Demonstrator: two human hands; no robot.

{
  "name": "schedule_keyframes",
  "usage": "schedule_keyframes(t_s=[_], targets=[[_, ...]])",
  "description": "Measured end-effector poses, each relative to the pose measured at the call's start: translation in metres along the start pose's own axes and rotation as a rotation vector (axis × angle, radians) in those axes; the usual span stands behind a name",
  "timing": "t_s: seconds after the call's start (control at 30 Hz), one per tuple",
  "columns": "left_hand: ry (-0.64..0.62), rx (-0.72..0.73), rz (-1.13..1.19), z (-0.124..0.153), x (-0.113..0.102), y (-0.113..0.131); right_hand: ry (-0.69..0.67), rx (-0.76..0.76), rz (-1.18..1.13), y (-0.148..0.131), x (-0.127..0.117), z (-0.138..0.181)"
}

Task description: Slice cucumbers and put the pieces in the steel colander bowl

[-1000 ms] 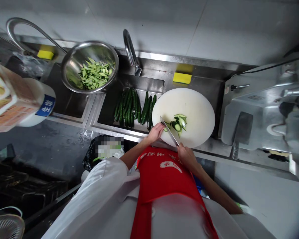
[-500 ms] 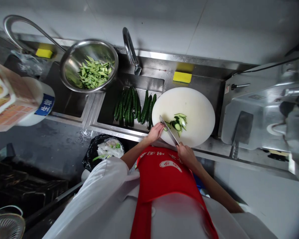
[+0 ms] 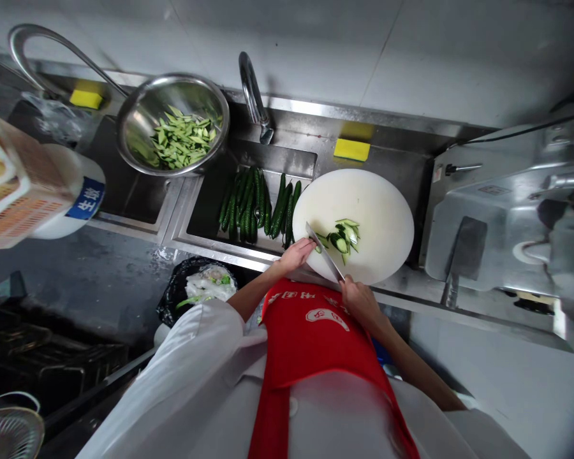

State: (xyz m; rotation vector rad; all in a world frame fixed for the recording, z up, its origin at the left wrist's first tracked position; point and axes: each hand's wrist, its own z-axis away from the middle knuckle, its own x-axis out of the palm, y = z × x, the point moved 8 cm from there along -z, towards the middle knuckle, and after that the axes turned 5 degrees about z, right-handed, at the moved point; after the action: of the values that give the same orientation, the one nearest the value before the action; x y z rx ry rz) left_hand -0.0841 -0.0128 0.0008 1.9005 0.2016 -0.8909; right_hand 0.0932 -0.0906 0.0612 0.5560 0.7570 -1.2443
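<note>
My right hand (image 3: pixel 360 299) is wrapped round the handle of a knife (image 3: pixel 326 254), its blade slanting up and left over the round white cutting board (image 3: pixel 382 204). At the board's left edge my left hand (image 3: pixel 298 253) is closed beside the blade, fingers on a cucumber (image 3: pixel 318 248) that is mostly hidden by the hand and knife. Right of the blade lies a small heap of sliced cucumber (image 3: pixel 345 238). Several whole cucumbers (image 3: pixel 249 204) lie side by side in the sink just left of the board.
A steel bowl (image 3: pixel 138 150) with cut cucumber stands at the back left, near a faucet (image 3: pixel 252 95). Behind the board lies a yellow sponge (image 3: pixel 351 150). A steel machine (image 3: pixel 502 210) stands at right. Below the counter hangs a black-lined waste bin (image 3: pixel 169 299); a basket (image 3: pixel 23 185) is far left.
The view has shifted very slightly. Both hands, the knife and the cucumber slices keep nearly the same places on the board.
</note>
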Motion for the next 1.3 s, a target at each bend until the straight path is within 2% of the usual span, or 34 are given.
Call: schedule_keyframes(t_s=[0.53, 0.7, 0.9, 1.13, 1.3], targets=[[0.027, 0.007, 0.028, 0.003, 0.0, -0.001, -0.02, 0.002, -0.056, 0.01, 0.006, -0.005], [-0.006, 0.052, 0.011, 0.009, 0.003, -0.003, -0.027, 0.009, -0.075, 0.006, 0.008, -0.011], [0.071, 0.05, 0.027, 0.008, 0.001, -0.009, -0.035, 0.024, -0.049, 0.008, 0.015, -0.012], [-0.06, 0.128, -0.011, 0.003, 0.0, -0.002, -0.001, -0.008, -0.055, 0.008, 0.009, -0.011], [-0.079, 0.133, -0.044, 0.004, 0.003, -0.003, 0.016, -0.011, -0.043, 0.014, 0.004, -0.001]])
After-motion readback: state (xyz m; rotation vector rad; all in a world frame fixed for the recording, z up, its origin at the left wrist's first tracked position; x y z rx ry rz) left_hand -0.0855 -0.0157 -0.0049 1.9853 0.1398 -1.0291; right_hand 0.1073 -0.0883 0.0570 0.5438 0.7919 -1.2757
